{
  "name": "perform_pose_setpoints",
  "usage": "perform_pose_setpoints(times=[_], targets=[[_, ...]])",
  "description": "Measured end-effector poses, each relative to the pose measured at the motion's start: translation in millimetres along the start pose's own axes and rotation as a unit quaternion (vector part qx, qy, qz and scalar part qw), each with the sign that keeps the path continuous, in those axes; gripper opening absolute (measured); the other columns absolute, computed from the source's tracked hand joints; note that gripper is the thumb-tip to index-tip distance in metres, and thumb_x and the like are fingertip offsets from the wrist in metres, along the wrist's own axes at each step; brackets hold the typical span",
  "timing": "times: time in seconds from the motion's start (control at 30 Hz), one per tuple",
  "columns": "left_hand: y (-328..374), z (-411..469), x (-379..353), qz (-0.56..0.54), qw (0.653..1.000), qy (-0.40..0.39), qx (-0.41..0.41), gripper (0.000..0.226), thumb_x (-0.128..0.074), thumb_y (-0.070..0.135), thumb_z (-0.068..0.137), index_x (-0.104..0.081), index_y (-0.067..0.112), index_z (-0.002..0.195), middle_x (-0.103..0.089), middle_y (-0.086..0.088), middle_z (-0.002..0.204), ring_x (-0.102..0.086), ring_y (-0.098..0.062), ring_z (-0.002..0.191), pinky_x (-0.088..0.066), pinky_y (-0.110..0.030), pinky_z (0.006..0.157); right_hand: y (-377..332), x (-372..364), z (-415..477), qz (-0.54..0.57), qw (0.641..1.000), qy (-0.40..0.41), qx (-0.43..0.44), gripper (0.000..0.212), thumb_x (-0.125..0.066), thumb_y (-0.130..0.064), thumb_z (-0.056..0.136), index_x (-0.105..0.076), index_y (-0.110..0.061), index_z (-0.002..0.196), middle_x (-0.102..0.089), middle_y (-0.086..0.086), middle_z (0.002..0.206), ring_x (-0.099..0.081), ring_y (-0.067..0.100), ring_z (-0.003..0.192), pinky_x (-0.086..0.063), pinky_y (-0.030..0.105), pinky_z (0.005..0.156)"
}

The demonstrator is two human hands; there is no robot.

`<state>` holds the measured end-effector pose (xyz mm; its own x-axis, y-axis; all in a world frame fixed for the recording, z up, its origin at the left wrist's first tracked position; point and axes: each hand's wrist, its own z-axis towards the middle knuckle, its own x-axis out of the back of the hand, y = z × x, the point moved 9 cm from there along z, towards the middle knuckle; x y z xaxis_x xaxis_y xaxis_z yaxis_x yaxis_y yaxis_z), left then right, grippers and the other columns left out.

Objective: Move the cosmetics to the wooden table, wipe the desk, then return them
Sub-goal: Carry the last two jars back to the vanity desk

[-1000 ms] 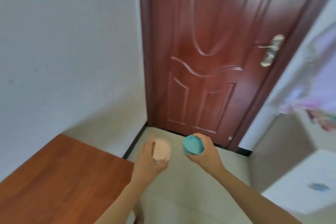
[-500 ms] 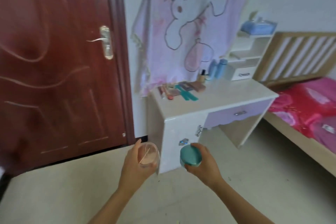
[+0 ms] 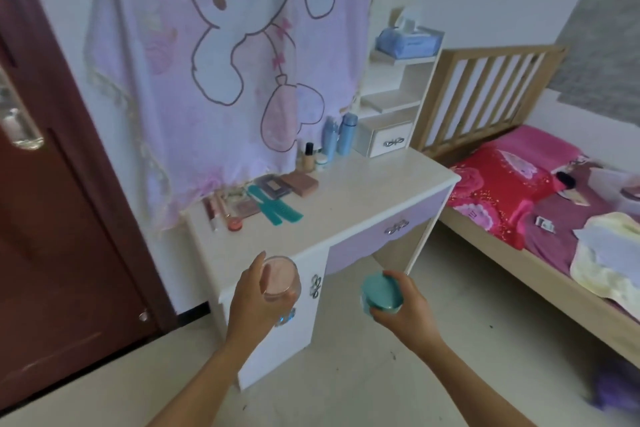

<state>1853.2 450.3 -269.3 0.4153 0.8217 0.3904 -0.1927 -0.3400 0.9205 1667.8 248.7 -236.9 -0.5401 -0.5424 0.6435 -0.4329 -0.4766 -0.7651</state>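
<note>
Gripping pink jar point(image 3: 280, 278) in left fingers point(image 3: 255, 272), teal jar point(image 3: 381, 290) in right fingers point(image 3: 399, 280).

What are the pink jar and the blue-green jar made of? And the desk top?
The pink jar: clear glass or clear plastic, I cannot tell which; its wall is see-through, with pink showing inside. The teal jar: probably plastic; the lid is smooth, evenly coloured, with a dull sheen. The desk: likely painted or laminated board; its cream top is smooth, with no grain.

The white desk point(image 3: 363, 191) bears teal combs point(image 3: 277, 209), palettes point(image 3: 300, 183), blue bottles point(image 3: 342, 135) and a small drawer unit point(image 3: 385, 141).
</note>
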Motion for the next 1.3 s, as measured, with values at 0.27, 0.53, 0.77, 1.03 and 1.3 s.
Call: perform_pose_setpoints(times=[0.27, 0.53, 0.77, 1.03, 1.3], targets=[[38, 126, -93, 0.012, 0.999, -0.038, -0.018, 0.083, -0.08, 0.035, 0.064, -0.036, 0.022, 0.133, -0.05, 0.003, 0.117, -0.051, -0.017, 0.113, -0.047, -0.032, 0.087, 53, 44, 103, 0.034, 0.995, 0.066, -0.068, 0.058, -0.077, -0.01, 0.066, -0.047, -0.029, 0.111, -0.052, -0.003, 0.109, -0.051, 0.014, 0.093, -0.037, 0.014, 0.068], [51, 200, -200, 0.051, 0.997, -0.049, 0.008, 0.082, -0.078, 0.031, 0.066, -0.035, 0.019, 0.136, -0.049, -0.005, 0.124, -0.05, -0.023, 0.115, -0.044, -0.031, 0.089, 135, 69, 206, 0.053, 0.993, 0.049, -0.096, 0.057, -0.076, -0.009, 0.067, -0.044, -0.032, 0.109, -0.051, -0.002, 0.11, -0.049, 0.014, 0.092, -0.037, 0.011, 0.065], [77, 263, -263, 0.055, 0.997, 0.005, 0.053, 0.08, -0.076, 0.026, 0.07, -0.033, 0.018, 0.137, -0.045, -0.008, 0.123, -0.047, -0.025, 0.113, -0.042, -0.034, 0.092, 154, 86, 325, 0.023, 0.998, -0.018, -0.05, 0.063, -0.078, -0.019, 0.066, -0.047, -0.025, 0.121, -0.049, -0.009, 0.111, -0.052, 0.013, 0.099, -0.042, 0.022, 0.078], [41, 327, -273, 0.083, 0.986, 0.067, 0.125, 0.072, -0.069, 0.054, 0.058, -0.047, 0.019, 0.118, -0.06, -0.003, 0.102, -0.059, -0.022, 0.092, -0.053, -0.04, 0.079, 140, 44, 432, 0.038, 0.993, -0.107, -0.01, 0.065, -0.075, -0.012, 0.07, -0.043, -0.02, 0.126, -0.043, -0.004, 0.118, -0.047, 0.014, 0.11, -0.036, 0.015, 0.082], [38, 416, -281, 0.099, 0.98, 0.097, 0.143, 0.073, -0.074, 0.036, 0.066, -0.042, 0.018, 0.129, -0.051, -0.007, 0.115, -0.051, -0.025, 0.106, -0.047, -0.04, 0.089, 108, -14, 538, 0.024, 0.99, -0.138, 0.002, 0.072, -0.075, -0.016, 0.069, -0.038, -0.021, 0.13, -0.045, 0.003, 0.123, -0.048, 0.019, 0.11, -0.039, 0.02, 0.082]])
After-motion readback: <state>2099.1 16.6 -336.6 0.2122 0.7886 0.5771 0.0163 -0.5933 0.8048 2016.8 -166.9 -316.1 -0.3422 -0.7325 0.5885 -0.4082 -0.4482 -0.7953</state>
